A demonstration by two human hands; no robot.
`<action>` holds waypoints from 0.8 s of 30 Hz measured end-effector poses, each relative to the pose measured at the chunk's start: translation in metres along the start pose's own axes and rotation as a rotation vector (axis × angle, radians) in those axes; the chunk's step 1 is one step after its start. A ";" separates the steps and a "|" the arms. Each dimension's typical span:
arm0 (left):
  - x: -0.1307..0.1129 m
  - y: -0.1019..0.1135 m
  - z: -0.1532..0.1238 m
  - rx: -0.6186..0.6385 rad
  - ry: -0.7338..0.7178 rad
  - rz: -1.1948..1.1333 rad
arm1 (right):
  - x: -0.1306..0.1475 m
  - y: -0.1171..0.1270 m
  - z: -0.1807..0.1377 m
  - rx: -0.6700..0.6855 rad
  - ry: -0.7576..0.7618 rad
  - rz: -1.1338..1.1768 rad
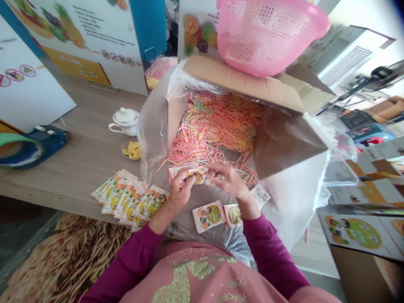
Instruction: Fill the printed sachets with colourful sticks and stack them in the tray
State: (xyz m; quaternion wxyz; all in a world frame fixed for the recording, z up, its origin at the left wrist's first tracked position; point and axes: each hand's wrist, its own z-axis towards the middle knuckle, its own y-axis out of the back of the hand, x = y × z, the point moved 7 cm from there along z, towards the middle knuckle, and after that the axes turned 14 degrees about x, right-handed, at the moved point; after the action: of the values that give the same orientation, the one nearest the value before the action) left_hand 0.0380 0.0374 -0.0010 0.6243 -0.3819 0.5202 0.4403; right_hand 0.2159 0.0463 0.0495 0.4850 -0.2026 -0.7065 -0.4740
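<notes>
My left hand (pixel 179 190) and my right hand (pixel 227 180) are both closed on one small printed packet (pixel 197 173), held between them just in front of the open cardboard box (pixel 249 86). The box is lined with clear plastic (pixel 154 122) and holds a heap of thin coloured sticks (pixel 214 126). Two more packets (pixel 208 215) lie on the plastic under my wrists. A fanned row of several flat packets (pixel 129 198) lies on the wooden table (pixel 85 155) by my left forearm.
A pink plastic basket (pixel 268 33) rests on the box's far flap. A white teapot (pixel 124 121) and a small dish of yellow bits (pixel 131 150) stand left of the box. A tape dispenser (pixel 28 145) sits far left. Printed boards stand behind.
</notes>
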 end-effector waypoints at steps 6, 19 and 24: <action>-0.015 0.005 -0.016 0.035 -0.070 0.074 | 0.026 -0.039 0.005 -0.053 0.165 -0.050; -0.048 0.075 -0.095 0.012 0.108 1.041 | 0.018 -0.049 0.078 0.255 -0.079 -0.583; -0.048 0.052 -0.074 0.062 0.096 1.356 | 0.022 -0.053 0.141 0.317 -0.185 -0.975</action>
State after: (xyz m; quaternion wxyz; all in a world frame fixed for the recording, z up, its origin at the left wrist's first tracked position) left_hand -0.0376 -0.0229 0.0327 0.1973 0.0276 0.6842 0.7016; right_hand 0.0964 0.1399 0.0323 0.1683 0.1849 -0.8218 -0.5120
